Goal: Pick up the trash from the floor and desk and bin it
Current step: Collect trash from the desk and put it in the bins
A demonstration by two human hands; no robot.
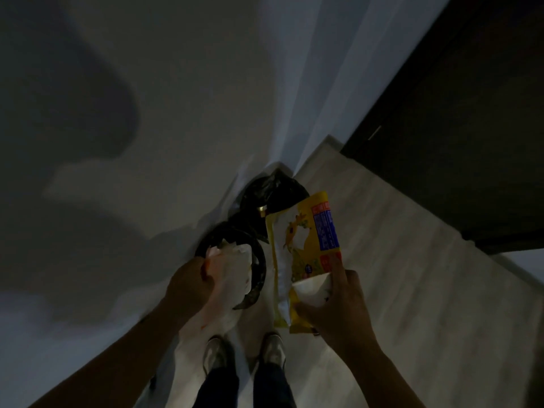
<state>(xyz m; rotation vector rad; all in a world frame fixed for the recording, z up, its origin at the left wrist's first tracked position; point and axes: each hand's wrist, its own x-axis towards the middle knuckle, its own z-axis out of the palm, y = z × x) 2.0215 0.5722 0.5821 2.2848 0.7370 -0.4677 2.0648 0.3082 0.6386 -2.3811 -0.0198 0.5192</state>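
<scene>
Standing on pale wood-look floor (397,275) in dim light, looking straight down at two shoes (215,354). Clutching crumpled white paper (232,269), smeared orange, in left grip (188,287), closed tight round it. Noting black curved rim (260,272) just behind and touching that paper; cannot tell whether held too or part of something below. Pinching yellow packet (306,248) with blue label panel in right grip (335,304), wrapped round lower end, together with folded white sheet (312,290) pressed against packet front. Holding packet roughly upright, slightly tilted, top end raised in front of black bin bag (270,192). Locating bag in room corner, against pale wall (176,113) and floor edge, just beyond both held items. Spotting small gold-coloured thing (261,210) at bag mouth, too blurred to identify. Noting dark cabinet front (456,128) at right, well apart from both grips. Noting large soft shadows across wall at left.
</scene>
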